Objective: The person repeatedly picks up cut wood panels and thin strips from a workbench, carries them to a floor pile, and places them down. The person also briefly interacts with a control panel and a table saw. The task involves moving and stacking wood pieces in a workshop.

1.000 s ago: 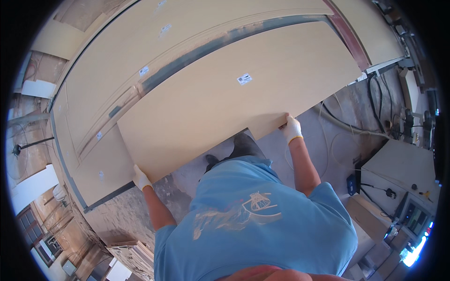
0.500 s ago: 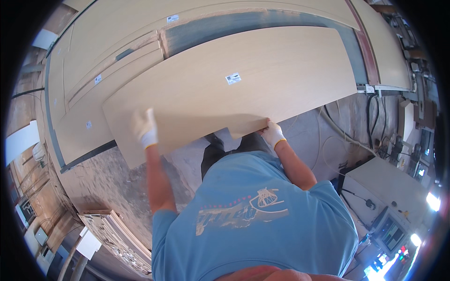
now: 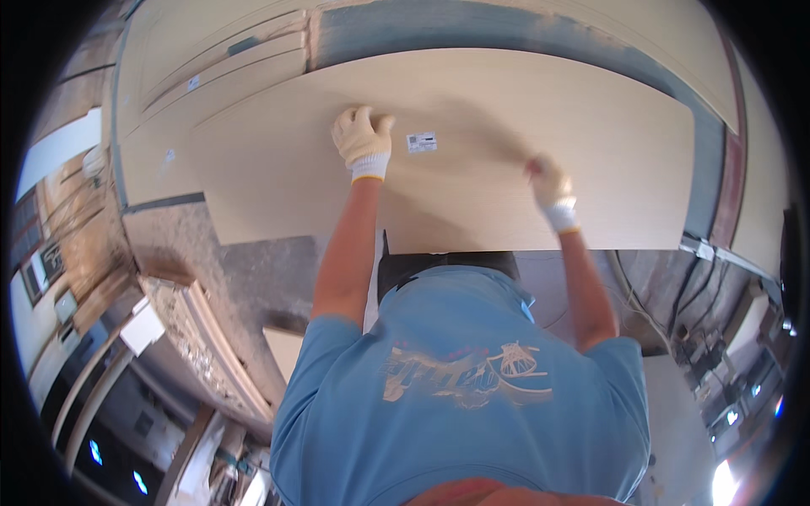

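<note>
A large pale wood panel (image 3: 321, 190) lies in front of me, with a small white printed label (image 3: 422, 142) near its middle. My left hand (image 3: 361, 142), in a cream glove with a white cuff, is on the panel just left of the label. Its fingers are bent and the thumb stands apart, with nothing held. To the right of the label, my right hand (image 3: 553, 187) is over the panel in a similar glove. Motion smears its fingers, and a reddish spot shows at their tips. Whether it holds anything is unclear.
Beneath and beyond the panel is a table with a grey-blue surface (image 3: 439, 25) and several cut wood pieces (image 3: 160, 139). A reddish-brown strip (image 3: 730, 181) edges it at right. Boards are stacked (image 3: 202, 329) at the lower left; cables (image 3: 688, 291) hang at right.
The panel has turned and its near edge lies straighter across. My right hand has let go of that edge and moved over the panel. My left hand has shifted right and farther away.
</note>
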`<state>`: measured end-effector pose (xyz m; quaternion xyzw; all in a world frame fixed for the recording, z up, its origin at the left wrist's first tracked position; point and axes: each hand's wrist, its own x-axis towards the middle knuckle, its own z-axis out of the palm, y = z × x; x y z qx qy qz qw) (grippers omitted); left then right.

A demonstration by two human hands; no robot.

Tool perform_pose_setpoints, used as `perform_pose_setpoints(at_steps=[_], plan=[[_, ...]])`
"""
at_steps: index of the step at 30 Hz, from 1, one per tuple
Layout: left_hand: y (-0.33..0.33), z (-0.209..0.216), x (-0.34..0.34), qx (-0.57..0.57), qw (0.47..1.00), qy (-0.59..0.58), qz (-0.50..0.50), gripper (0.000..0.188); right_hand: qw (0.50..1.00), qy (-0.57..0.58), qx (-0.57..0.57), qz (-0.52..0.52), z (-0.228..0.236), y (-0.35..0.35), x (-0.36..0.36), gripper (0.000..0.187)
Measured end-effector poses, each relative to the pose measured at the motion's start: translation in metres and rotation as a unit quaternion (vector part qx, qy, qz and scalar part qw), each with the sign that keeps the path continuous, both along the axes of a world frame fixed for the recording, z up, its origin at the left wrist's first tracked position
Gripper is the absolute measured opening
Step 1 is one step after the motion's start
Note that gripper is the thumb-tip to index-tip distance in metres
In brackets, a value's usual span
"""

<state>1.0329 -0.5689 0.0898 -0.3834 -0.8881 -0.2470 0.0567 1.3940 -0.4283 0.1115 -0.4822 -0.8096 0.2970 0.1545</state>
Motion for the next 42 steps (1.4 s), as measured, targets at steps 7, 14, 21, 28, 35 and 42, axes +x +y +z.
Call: perform_pose_setpoints(at_steps=[7, 14, 21, 28, 35, 42], plan=[[-0.213, -0.004, -0.001, -0.072, 0.950, -0.078, 0.294, 0.063, 0.920, -0.201, 0.334, 0.046, 0.014, 0.192, -0.072, 0.040], [-0.229, -0.054, 0.224, 0.305, 0.441, -0.813, 0.226, 0.074, 0.932, -0.319, 0.122, 0.116, 0.027, 0.270, -0.076, 0.049], [-0.115, -0.089, 0.276, 0.516, 0.451, -0.702, 0.193, 0.053, 0.910, -0.345, 0.105, 0.205, 0.009, 0.326, -0.077, 0.065], [-0.277, -0.180, 0.243, 0.679, 0.240, -0.650, 0.242, 0.053, 0.904, -0.230, 0.262, 0.246, -0.053, 0.127, -0.102, 0.052], [-0.159, -0.221, 0.297, 0.640, 0.195, -0.710, 0.220, 0.054, 0.862, -0.194, 0.396, 0.249, 0.056, 0.135, -0.021, 0.043], [-0.181, -0.247, 0.259, 0.746, 0.194, -0.627, 0.114, 0.056, 0.892, -0.111, 0.239, 0.368, 0.105, 0.104, -0.107, 0.043]])
